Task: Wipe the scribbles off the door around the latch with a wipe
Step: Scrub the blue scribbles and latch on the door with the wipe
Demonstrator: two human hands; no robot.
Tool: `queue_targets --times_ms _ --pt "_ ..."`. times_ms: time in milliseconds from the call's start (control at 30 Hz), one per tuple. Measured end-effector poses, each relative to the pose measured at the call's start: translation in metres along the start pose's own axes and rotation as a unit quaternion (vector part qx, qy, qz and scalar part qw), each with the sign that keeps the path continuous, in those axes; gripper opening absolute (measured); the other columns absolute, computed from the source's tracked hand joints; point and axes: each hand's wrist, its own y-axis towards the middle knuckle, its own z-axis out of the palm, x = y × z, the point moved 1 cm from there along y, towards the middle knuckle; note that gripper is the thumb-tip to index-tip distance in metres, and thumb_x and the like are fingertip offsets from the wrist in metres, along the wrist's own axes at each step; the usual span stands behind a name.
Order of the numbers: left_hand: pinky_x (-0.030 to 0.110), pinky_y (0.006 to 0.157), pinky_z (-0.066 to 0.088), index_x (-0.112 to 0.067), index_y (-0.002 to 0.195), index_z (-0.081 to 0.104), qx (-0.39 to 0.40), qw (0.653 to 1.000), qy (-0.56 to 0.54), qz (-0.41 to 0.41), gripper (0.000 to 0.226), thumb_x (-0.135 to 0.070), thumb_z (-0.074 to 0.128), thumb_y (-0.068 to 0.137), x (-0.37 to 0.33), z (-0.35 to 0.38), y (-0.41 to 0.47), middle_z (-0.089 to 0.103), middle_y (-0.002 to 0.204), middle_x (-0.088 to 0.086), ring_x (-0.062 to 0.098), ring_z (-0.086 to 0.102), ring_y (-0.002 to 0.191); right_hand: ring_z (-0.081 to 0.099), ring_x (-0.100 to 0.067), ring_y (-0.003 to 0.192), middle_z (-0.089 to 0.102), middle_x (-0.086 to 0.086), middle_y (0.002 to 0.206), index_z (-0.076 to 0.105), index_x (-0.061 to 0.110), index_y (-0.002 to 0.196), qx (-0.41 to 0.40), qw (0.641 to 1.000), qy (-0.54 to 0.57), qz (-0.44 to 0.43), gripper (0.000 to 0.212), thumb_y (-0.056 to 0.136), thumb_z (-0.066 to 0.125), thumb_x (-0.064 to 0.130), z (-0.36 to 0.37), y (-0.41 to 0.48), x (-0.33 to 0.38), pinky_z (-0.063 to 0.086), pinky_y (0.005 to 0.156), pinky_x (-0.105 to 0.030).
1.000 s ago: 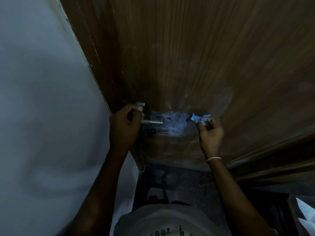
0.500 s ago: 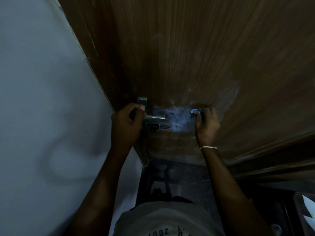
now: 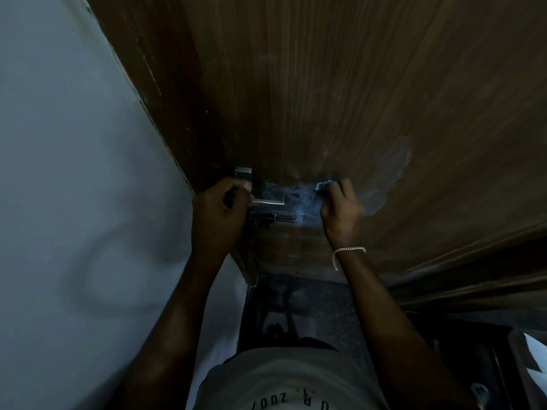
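A lever handle (image 3: 268, 201) and latch (image 3: 272, 218) crowd the scribbles (image 3: 299, 199).

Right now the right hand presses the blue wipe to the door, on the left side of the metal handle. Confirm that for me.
One detail is wrong: the side. The head view shows the right hand pressing the blue wipe to the door on the right side of the metal handle, not the left.
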Motion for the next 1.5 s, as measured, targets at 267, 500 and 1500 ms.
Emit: queue_targets --times_ms 267,500,1500 --pt "0.022 0.075 0.059 -0.012 0.102 0.076 -0.003 1.0 0.01 -0.008 0.015 -0.018 0.063 0.1 0.003 0.0 0.0 0.076 0.089 -0.003 0.004 0.072 0.083 0.054 -0.017 0.085 0.048 -0.001 0.106 0.059 0.018 0.106 0.007 0.999 0.021 0.027 0.022 0.089 0.057 0.004 -0.004 -0.003 -0.011 0.048 0.072 -0.025" --pt "0.031 0.077 0.062 -0.011 0.101 0.076 0.001 1.0 -0.002 -0.011 0.015 -0.017 0.062 0.1 0.002 -0.001 0.0 0.076 0.09 -0.001 0.01 0.073 0.086 0.052 -0.02 0.08 0.051 -0.007 0.101 0.061 0.01 0.097 0.045 0.999 -0.018 0.003 0.019 0.084 0.062 -0.004 0.002 -0.016 -0.023 0.052 0.067 -0.037" --pt "0.038 0.073 0.063 -0.025 0.096 0.075 0.004 0.999 -0.038 -0.017 0.013 -0.029 0.063 0.098 0.013 0.002 0.0 0.075 0.084 -0.012 0.005 0.073 0.08 0.054 -0.01 0.08 0.05 0.001 0.103 0.056 0.017 0.096 -0.048 0.997 0.053 0.022 0.004 0.094 0.053 0.016 -0.001 0.021 0.022 0.045 0.071 -0.016"
